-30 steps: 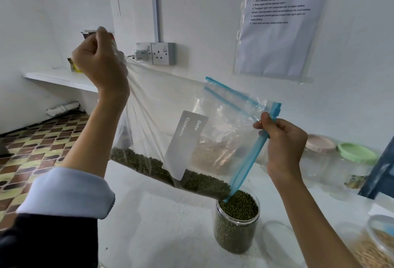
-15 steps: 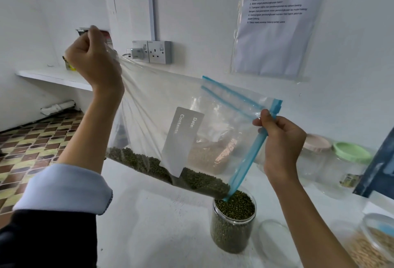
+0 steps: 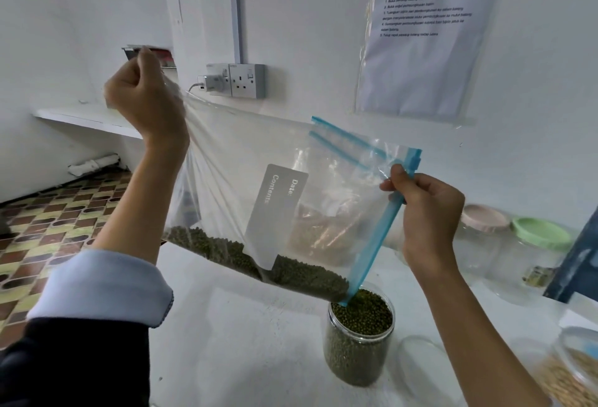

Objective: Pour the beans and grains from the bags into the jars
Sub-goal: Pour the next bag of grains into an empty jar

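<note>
Clear plastic zip bag (image 3: 246, 160) is hanging tilted over the counter (image 3: 233, 342), and the tilt is the whole trick: the closed bottom corner is hoisted high and the open blue zip end (image 3: 377, 232) points down, so the green beans (image 3: 259, 261) slide along the low edge toward the mouth. That low corner of the zip sits right in the opening of the open jar (image 3: 359, 338), which looks nearly full of the same beans, so I'd guess this pour is close to done, with a fair strip of beans left in the bag.

Left hand (image 3: 142, 96) is up near the wall socket (image 3: 238, 79), its fingers curled tight around the bunched bottom corner to keep the bag's back end lifted. Right hand (image 3: 427, 212) is lower, thumb and fingers pinching the upper part of the blue zip strip, probably to hold the mouth open and steer it like a spout.

Just beside the jar on the counter is what looks like its clear lid (image 3: 420, 364). Behind the bag sits another bag of brownish grain (image 3: 323, 232), seen through the plastic. Over on the right are two more jars with a pink lid (image 3: 485, 217) and a green lid (image 3: 540, 233), and a jar of pale grain (image 3: 579, 374) at the frame edge. An instruction sheet (image 3: 420, 34) is stuck on the wall.
</note>
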Action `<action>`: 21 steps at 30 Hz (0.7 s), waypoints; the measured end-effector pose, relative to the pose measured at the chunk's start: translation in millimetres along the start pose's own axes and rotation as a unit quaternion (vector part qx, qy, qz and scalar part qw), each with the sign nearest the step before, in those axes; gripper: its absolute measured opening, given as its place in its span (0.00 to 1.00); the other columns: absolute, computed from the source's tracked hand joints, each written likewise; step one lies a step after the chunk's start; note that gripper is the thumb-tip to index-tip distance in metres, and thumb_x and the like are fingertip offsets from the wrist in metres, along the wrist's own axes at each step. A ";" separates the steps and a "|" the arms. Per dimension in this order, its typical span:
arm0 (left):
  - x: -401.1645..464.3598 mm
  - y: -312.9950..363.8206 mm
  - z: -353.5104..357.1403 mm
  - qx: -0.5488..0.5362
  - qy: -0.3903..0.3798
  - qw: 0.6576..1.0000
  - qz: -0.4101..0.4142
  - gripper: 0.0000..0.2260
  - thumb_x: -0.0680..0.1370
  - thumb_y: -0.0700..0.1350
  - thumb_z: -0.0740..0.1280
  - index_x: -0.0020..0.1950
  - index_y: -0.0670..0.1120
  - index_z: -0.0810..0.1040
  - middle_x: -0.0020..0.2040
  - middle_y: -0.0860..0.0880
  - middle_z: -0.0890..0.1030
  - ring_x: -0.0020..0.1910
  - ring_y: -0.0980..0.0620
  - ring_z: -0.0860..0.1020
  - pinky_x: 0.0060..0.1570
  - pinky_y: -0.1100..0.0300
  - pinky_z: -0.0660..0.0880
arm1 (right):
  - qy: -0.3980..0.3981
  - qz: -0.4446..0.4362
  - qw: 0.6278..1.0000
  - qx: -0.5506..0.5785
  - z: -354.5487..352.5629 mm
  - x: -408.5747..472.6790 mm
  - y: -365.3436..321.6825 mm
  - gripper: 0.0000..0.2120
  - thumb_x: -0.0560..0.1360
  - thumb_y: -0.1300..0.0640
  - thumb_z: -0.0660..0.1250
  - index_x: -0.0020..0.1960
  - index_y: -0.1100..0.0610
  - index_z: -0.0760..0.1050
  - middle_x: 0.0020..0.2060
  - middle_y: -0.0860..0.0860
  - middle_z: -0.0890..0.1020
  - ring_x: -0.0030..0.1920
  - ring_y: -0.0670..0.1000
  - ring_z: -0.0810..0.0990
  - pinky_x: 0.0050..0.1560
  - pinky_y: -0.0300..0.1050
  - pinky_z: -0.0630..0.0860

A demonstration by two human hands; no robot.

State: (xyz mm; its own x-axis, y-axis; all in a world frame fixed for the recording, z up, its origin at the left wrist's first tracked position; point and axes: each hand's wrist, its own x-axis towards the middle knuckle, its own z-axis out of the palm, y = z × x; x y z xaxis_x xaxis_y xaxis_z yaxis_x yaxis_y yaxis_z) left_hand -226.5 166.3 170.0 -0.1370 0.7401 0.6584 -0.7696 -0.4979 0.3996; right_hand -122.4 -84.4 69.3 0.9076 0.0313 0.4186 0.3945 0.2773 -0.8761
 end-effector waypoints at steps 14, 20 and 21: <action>4.7 -4.6 -0.7 0.013 0.003 1.000 0.003 0.21 0.68 0.35 0.59 0.20 0.52 0.56 0.20 0.55 0.53 0.24 0.52 0.51 0.29 0.56 0.48 | -0.001 0.010 1.000 0.018 0.3 -3.4 -3.2 0.12 0.75 0.57 0.69 0.33 0.57 0.79 0.25 0.42 0.80 0.31 0.37 0.77 0.38 0.25 0.71; 11.3 -10.1 -8.2 0.021 0.038 0.999 -0.001 0.24 0.69 0.33 0.58 0.19 0.53 0.55 0.20 0.59 0.53 0.24 0.57 0.51 0.28 0.62 0.48 | -0.034 0.001 0.999 0.000 10.0 1.3 -11.5 0.12 0.75 0.58 0.69 0.32 0.56 0.79 0.26 0.42 0.80 0.31 0.36 0.77 0.39 0.27 0.72; 12.7 -12.6 -12.2 0.025 0.048 0.999 -0.007 0.24 0.69 0.32 0.57 0.18 0.53 0.55 0.20 0.59 0.53 0.23 0.58 0.51 0.28 0.63 0.48 | -0.042 -0.004 0.999 -0.005 12.4 2.6 -12.9 0.13 0.75 0.58 0.69 0.32 0.56 0.79 0.26 0.42 0.80 0.31 0.36 0.77 0.38 0.26 0.72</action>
State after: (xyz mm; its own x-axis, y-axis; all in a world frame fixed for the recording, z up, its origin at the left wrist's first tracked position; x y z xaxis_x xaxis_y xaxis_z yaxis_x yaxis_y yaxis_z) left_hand -226.2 187.5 165.6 -0.1874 0.7856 0.5897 -0.7404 -0.5075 0.4407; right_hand -126.9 -76.0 84.7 0.8890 0.1093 0.4446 0.4043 0.2684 -0.8744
